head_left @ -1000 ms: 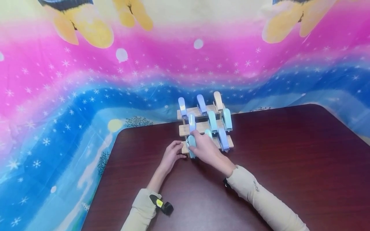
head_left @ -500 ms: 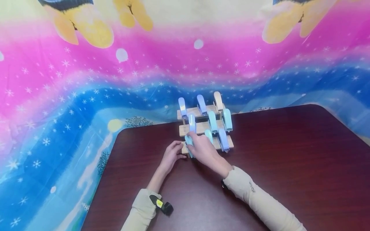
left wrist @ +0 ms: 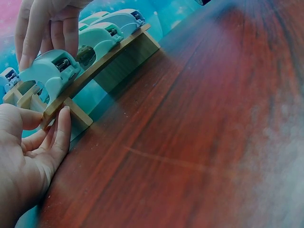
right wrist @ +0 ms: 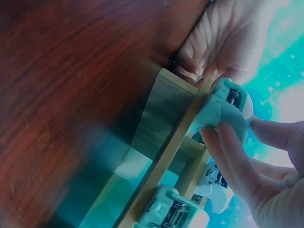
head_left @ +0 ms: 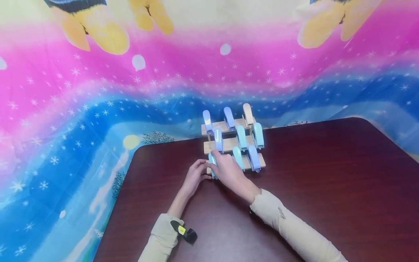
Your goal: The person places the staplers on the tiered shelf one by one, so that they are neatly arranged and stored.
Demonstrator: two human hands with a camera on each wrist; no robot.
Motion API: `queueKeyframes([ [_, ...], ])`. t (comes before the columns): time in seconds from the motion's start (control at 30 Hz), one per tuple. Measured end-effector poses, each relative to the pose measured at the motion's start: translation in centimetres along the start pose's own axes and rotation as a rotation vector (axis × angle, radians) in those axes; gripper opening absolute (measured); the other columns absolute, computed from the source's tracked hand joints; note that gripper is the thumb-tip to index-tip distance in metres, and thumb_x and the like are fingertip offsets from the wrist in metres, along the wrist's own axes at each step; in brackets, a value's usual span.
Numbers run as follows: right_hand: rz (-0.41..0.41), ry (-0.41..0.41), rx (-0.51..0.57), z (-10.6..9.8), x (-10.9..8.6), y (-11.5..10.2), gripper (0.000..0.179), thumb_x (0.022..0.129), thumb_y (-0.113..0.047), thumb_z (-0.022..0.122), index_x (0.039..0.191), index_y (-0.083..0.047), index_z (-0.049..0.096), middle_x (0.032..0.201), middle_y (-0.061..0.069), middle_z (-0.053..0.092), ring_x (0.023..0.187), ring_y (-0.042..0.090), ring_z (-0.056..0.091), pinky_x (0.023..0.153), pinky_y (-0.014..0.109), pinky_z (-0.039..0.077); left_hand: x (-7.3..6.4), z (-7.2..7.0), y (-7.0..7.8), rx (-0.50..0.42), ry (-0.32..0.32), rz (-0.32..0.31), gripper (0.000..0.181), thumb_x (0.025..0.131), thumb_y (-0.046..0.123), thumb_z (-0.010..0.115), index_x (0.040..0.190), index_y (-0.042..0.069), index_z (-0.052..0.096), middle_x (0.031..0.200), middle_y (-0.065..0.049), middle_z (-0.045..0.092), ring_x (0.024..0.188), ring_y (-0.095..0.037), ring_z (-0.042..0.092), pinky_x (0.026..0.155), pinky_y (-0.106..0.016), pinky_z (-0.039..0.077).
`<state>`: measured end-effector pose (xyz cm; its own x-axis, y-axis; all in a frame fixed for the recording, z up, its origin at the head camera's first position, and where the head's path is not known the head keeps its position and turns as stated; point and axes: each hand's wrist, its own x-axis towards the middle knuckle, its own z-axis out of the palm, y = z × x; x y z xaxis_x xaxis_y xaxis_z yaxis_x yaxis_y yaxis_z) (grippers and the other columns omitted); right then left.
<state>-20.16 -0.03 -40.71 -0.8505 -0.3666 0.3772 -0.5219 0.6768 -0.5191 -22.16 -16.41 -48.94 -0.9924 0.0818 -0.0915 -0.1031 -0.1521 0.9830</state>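
A mint-green stapler (head_left: 212,159) sits at the left end of the lowest shelf of a three-tier wooden rack (head_left: 230,145). My right hand (head_left: 230,174) holds it from above; the right wrist view shows thumb and fingers pinching the sides of this stapler (right wrist: 228,116). At the same end of the rack, my left hand (head_left: 195,177) grips the shelf's corner. Seen from the left wrist, the thumb of that hand (left wrist: 28,156) is on the shelf end and the fingers reach beneath it. The stapler's far side is partly hidden by my right hand.
Along the lowest shelf stand another mint stapler (head_left: 238,156) and a lilac stapler (head_left: 253,157). Several more staplers fill the upper two shelves, including a cream one (head_left: 247,113). The rack stands near the back of a dark red wooden table (head_left: 311,182), before a patterned cloth (head_left: 183,65).
My right hand has shifted slightly left with the mint stapler, toward the shelf's end, uncovering more of the neighbouring mint stapler. My left hand has stayed at the rack's corner.
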Motion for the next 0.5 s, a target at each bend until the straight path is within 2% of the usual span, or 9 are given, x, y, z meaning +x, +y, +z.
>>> queueKeyframes([
  [0.17, -0.066, 0.029, -0.059, -0.7, -0.8, 0.5, 0.032, 0.094, -0.01, 0.078, 0.119, 0.002, 0.063, 0.07, 0.004, 0.061, 0.06, 0.016, 0.062, 0.056, 0.026, 0.056, 0.1, 0.4, -0.3, 0.012, -0.009, -0.001, 0.022, 0.106, 0.013, 0.054, 0.119, -0.005, 0.06, 0.109, -0.009, 0.06, 0.084, -0.014, 0.064, 0.071, -0.029, 0.062],
  [0.33, -0.237, 0.159, -0.059, -3.0, -1.4, 1.8, 0.021, 0.093, -0.008, 0.077, 0.11, 0.003, 0.07, 0.08, 0.009, 0.072, 0.063, 0.018, 0.066, 0.058, 0.028, 0.059, 0.3, 0.6, 0.0, 0.055, -0.013, -0.001, 0.027, 0.106, 0.013, 0.054, 0.123, -0.007, 0.058, 0.111, -0.011, 0.059, 0.086, -0.016, 0.064, 0.073, -0.031, 0.063],
  [0.43, -0.316, 0.27, -0.049, -5.3, -1.5, 3.4, 0.015, 0.093, -0.006, 0.076, 0.105, 0.003, 0.072, 0.084, 0.013, 0.074, 0.062, 0.02, 0.066, 0.057, 0.029, 0.059, 0.2, 0.3, 0.7, 0.152, 0.028, 0.024, 0.029, 0.107, 0.013, 0.053, 0.127, -0.008, 0.057, 0.112, -0.016, 0.062, 0.085, -0.018, 0.064, 0.073, -0.033, 0.063],
  [0.5, -0.313, 0.328, -0.045, -6.9, -1.5, 4.9, 0.016, 0.093, -0.004, 0.075, 0.105, 0.006, 0.072, 0.086, 0.016, 0.074, 0.063, 0.021, 0.067, 0.056, 0.031, 0.059, 0.1, -0.1, 1.4, 0.256, 0.076, 0.055, 0.03, 0.107, 0.013, 0.053, 0.129, -0.006, 0.057, 0.114, -0.02, 0.064, 0.086, -0.022, 0.066, 0.074, -0.036, 0.064],
])
